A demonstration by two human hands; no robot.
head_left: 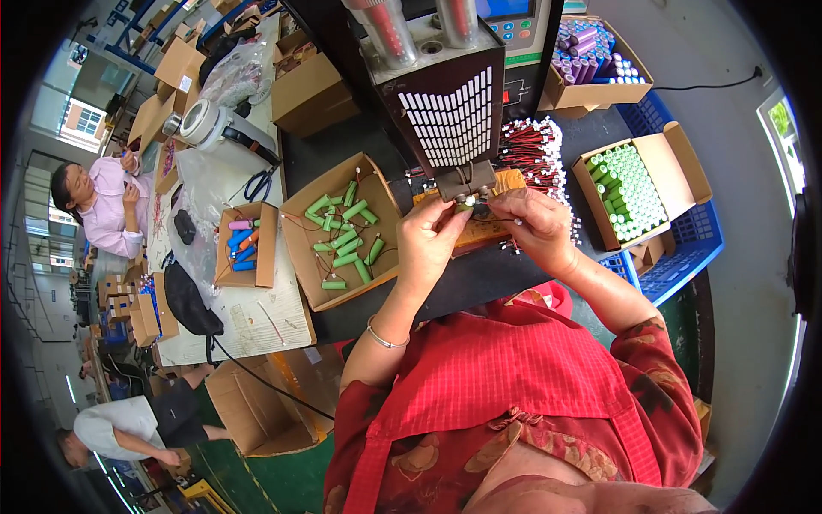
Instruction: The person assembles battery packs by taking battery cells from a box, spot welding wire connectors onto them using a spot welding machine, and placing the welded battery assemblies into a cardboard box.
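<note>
My left hand [431, 233] is closed in a pinch on a small green battery cell [466, 204], whose pale end sits right under the dark head [467, 180] of a bench welding machine. Close beside it, my right hand [538, 224] pinches a thin wire lead [501, 222] with a small white connector, held against the cell's end. The fingers hide most of the cell and the exact contact. Below the machine head lies a yellow-brown block [509, 182]. To the left, an open cardboard box [310, 291] contains several green cells with wires.
Red-black leads with white connectors [535, 150] lie piled behind my right hand. Boxes of green cells [591, 197] and purple cells [575, 96] stand right, by a blue crate [693, 257]. A small box of coloured cells [267, 265] sits left. Two people are in the background.
</note>
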